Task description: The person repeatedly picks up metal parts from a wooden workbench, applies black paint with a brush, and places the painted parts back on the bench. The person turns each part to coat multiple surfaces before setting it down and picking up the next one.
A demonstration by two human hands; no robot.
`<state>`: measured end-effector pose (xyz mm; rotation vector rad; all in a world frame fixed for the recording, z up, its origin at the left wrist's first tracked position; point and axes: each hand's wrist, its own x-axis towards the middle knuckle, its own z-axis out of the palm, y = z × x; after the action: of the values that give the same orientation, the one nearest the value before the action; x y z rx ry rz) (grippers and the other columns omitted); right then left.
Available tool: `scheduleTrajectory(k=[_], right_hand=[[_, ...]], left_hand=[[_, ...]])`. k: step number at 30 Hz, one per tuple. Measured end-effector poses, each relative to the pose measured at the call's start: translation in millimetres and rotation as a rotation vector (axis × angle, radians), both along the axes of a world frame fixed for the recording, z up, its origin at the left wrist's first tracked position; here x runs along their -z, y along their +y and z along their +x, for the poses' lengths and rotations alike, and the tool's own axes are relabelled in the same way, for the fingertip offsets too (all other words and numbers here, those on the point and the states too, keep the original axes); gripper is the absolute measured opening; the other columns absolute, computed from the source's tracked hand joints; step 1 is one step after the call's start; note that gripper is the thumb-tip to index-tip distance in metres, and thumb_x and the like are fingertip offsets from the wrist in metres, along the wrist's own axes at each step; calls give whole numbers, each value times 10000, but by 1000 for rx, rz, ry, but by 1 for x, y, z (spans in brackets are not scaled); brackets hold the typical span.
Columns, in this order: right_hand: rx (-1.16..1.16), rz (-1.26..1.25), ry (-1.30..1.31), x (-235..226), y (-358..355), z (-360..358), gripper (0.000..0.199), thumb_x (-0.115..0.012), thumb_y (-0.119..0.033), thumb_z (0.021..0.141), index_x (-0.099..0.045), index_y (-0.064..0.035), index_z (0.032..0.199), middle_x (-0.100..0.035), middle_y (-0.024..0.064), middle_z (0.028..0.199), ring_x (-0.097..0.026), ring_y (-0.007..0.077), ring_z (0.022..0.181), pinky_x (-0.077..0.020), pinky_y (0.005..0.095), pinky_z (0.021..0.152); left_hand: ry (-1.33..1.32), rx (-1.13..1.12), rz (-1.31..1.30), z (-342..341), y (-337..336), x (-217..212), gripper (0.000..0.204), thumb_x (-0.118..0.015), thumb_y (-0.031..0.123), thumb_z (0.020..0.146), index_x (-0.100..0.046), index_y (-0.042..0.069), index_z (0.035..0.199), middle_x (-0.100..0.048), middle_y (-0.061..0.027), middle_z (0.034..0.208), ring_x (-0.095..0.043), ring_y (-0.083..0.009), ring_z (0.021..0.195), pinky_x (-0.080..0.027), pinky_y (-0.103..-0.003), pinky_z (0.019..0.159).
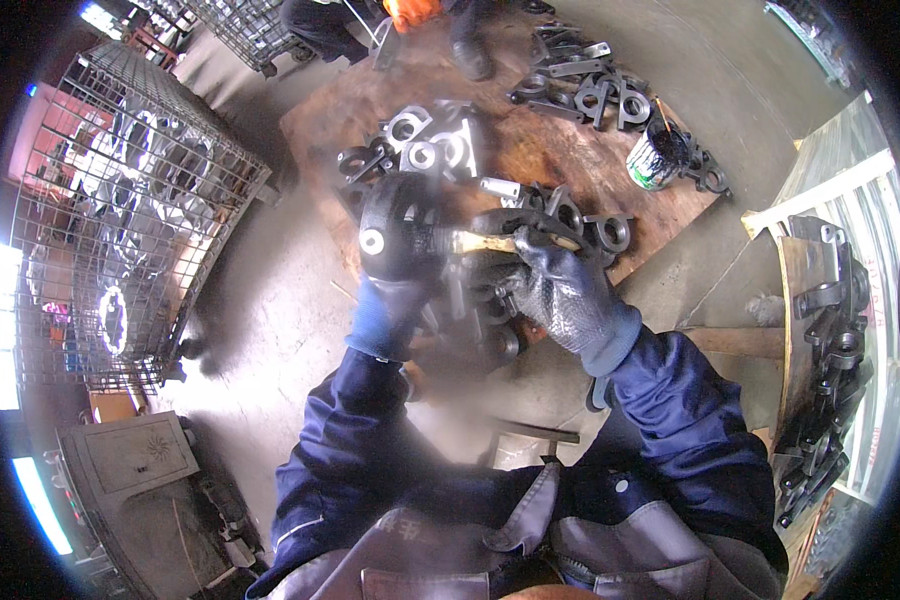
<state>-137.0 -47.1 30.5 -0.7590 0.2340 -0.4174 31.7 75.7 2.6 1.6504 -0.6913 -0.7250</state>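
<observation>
Black rubber covers both my gloves, with blue cuffs at the wrists. My left hand (398, 240) is wrapped around a dark metal part (440, 290); the fingers curl tight over its upper end, so most of it hangs below my palm, blurred and hard to read. My right hand (555, 285) holds a wooden-handled brush (495, 242). The fingers are pressed together around the pale handle, thumb over the top, and the handle sticks out leftward from my fist until its tip is just beside my left glove. Whether the bristles touch the part, I cannot tell.

Both hands hover over the near edge of the wooden board (530, 150) that lies on the concrete floor. On the board, beyond my fingers, lie grey cast brackets (425, 140) with round eyes, some lighter, some dark. Near its far right corner stands a paint can (655, 160) with a stick in it, and more dark brackets (595, 95) are heaped by the far edge. A wire cage (140, 210) full of parts stands well off to my left. A stack of dark castings (830, 340) rests on a plank to my right. Another person's orange glove (410, 12) shows past the board's far edge.
</observation>
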Motion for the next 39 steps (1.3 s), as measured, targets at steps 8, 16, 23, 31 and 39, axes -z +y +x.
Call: scheduleTrajectory(k=[8,16,23,31,39], right_hand=[[3,549,-248,4,13,7,412,-473,-197,1003,-455,-18,1373,-546,232,1306,-532,360,1237,-389,501,1118],[31,670,-236,4,14,10,422,-438,-217,1021,-435,-38,1403,-524,239,1341,-505,351,1271,-377,494,1128],[-143,738,-419,17,6,8,438,-437,-242,1022,-448,-1,1388,-582,231,1276,-550,362,1221,-394,501,1111],[-177,570,-404,24,-13,6,441,-461,-223,1006,-456,27,1369,-614,233,1209,-603,353,1146,-497,500,1005],[-124,-61,-158,24,-21,2,358,-430,-174,1025,-503,44,1299,-628,175,1203,-652,265,1063,-564,387,917]], left_hand=[[72,-79,1,-7,-2,0,274,-674,53,819,-621,7,1084,-662,-48,939,-629,-132,760,-528,-267,620],[47,-95,-66,-7,-11,13,290,-648,214,918,-570,96,1171,-596,-4,839,-535,-110,606,-405,-245,476],[-37,-38,-218,-7,-15,18,273,-653,230,912,-572,103,1140,-584,-5,797,-489,-99,511,-369,-241,410],[-25,-19,-16,-7,-2,6,252,-675,245,898,-609,87,1082,-592,-4,792,-486,-85,509,-375,-240,429],[-130,27,36,3,0,9,432,-687,102,847,-539,37,1248,-615,-66,1056,-590,-142,895,-493,-293,757]])
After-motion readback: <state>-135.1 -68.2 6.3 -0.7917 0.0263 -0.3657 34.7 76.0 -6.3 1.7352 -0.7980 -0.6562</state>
